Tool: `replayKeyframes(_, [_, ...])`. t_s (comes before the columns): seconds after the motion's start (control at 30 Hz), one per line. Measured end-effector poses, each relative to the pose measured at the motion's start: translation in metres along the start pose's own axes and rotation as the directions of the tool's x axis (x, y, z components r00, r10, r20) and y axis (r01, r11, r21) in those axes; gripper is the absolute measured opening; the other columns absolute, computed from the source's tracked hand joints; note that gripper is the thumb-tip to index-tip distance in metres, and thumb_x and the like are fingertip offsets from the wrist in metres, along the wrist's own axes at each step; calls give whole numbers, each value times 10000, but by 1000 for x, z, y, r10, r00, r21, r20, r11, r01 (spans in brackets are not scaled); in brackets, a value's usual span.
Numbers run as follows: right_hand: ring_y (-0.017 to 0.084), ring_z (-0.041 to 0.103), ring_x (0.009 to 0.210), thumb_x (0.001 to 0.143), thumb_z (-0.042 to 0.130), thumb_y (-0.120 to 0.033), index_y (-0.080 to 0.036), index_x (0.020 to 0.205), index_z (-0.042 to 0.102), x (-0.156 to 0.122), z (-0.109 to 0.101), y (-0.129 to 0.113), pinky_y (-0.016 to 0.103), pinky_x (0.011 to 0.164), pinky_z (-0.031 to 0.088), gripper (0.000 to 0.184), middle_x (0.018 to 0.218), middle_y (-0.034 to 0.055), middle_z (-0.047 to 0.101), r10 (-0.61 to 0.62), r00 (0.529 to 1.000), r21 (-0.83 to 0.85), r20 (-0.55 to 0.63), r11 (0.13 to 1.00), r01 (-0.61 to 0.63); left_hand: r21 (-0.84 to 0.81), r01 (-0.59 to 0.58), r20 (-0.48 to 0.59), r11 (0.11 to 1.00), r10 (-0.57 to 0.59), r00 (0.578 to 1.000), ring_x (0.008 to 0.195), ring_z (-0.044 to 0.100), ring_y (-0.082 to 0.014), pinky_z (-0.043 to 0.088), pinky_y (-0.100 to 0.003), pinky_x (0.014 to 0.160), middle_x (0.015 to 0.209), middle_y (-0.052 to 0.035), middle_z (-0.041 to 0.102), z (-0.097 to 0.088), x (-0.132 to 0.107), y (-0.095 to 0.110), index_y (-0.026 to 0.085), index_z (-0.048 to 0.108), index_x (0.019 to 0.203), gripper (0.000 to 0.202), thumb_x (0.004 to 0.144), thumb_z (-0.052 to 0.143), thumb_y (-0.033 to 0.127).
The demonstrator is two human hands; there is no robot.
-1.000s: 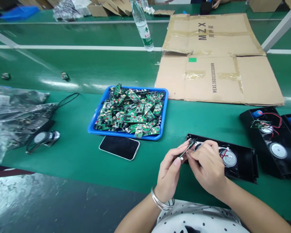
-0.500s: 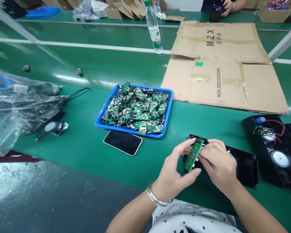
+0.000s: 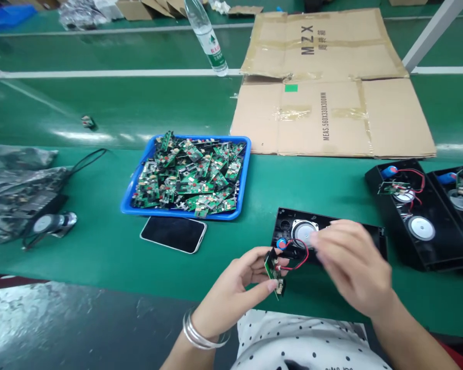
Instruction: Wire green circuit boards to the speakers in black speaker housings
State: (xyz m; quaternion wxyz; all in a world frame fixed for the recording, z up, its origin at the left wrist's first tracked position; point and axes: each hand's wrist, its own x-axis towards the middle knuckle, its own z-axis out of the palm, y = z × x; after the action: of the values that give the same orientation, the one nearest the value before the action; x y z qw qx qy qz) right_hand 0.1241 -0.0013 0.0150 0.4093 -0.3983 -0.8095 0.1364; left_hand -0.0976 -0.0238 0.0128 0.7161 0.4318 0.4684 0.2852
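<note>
My left hand (image 3: 235, 288) pinches a small green circuit board (image 3: 273, 268) by its edges, near the table's front. Red and black wires (image 3: 299, 254) run from the board into an open black speaker housing (image 3: 293, 234) that lies on the green table, with a round speaker cone (image 3: 303, 231) and a blue cell showing inside. My right hand (image 3: 351, 262) hovers over the housing's middle, blurred by motion, fingers curled loosely; whether anything is in it is hidden.
A blue tray (image 3: 185, 211) heaped with green circuit boards sits left of centre, a phone (image 3: 173, 234) face down in front of it. Two more open speaker housings (image 3: 409, 216) lie at right. Flattened cardboard (image 3: 332, 87), a water bottle (image 3: 210, 36) and plastic bags (image 3: 11, 185) surround.
The board has come away from my right hand and now hangs in the left hand alone, its wires trailing. The right hand has moved right, over the housing.
</note>
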Motion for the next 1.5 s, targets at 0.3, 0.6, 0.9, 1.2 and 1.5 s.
replayKeyframes(0.3, [130,545,632,872,569,-317,-205,978,656,-30,-27,32,262,527,460,177,845,40,587,540,840,12,59,841,-541,119,-36,214,992,10,977,923,645,-204,523,-322,738,1180,-140,627,15,19,-6,209,466,1125,234,893,493,226])
replayKeyframes(0.6, [113,518,602,874,571,-271,-196,963,674,-19,-13,30,248,528,438,155,787,17,556,570,815,-47,105,822,-568,-18,57,88,998,-56,995,888,636,-174,507,-314,783,1093,-103,647,29,26,3,227,432,1147,309,876,562,299])
replayKeyframes(0.9, [151,544,734,876,545,-108,-211,898,664,-16,-5,17,305,643,466,160,806,35,642,227,972,67,57,971,-230,155,-32,-85,987,46,995,833,680,-195,553,-336,756,955,-56,695,40,33,-2,232,430,1196,334,886,533,302])
replayKeyframes(1.2, [152,574,714,866,578,-152,-209,883,617,-23,7,14,312,651,459,72,755,5,654,374,924,82,80,921,-380,243,-75,-179,967,121,976,842,706,-203,577,-320,757,935,-41,727,44,38,-2,231,429,1268,383,895,511,252])
replayKeyframes(1.5, [149,530,749,867,563,-92,-201,891,652,-22,8,13,347,722,367,143,803,-4,668,267,957,-54,115,963,-263,377,-113,-146,920,179,973,816,716,-208,579,-315,745,894,-44,743,46,40,0,200,385,1337,445,901,476,216])
